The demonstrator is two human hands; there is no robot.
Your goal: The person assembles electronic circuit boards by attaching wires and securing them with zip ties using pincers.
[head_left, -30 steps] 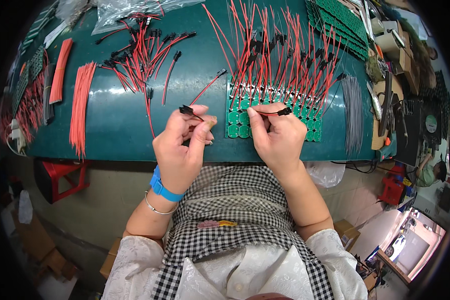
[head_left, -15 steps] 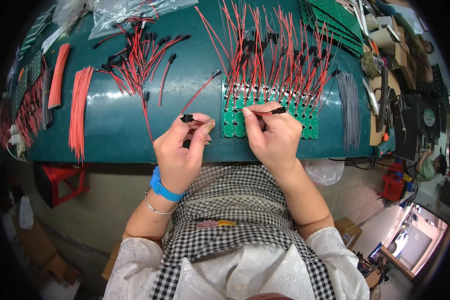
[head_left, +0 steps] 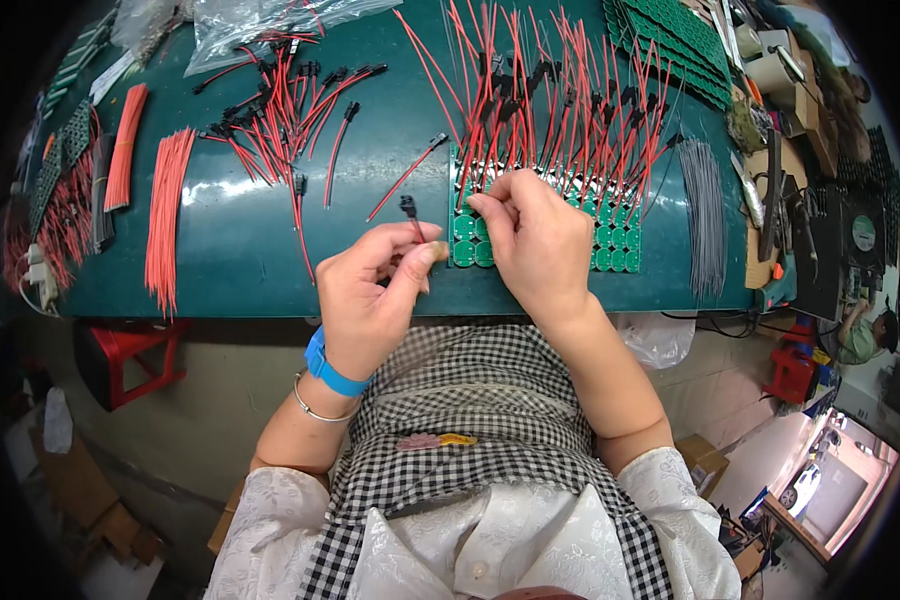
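Over the worktop [head_left: 240, 230], in the head view, the left hand [head_left: 375, 280] has its grip pinched closed on a black connector [head_left: 408, 207], just left of the green circuit board [head_left: 472, 252]. The right hand [head_left: 542, 245] curls over that board (red leads [head_left: 472, 120] fan out beyond); whether its grip holds anything, I cannot tell.

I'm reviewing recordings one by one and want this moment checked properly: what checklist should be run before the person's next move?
1. Left hand has a secure-looking grip on a connector lead: ok, connector end up.
2. Right hand over the board: ok.
3. Lead in the right grip: cannot tell; the hand hides what lies beneath it.
4. Where the standing leads meet the board: cannot tell, too small and crowded.
5. Pile of loose leads apart from the board: ok, to its left.
6. Grey wire bundle apart from the board: ok, to its right.
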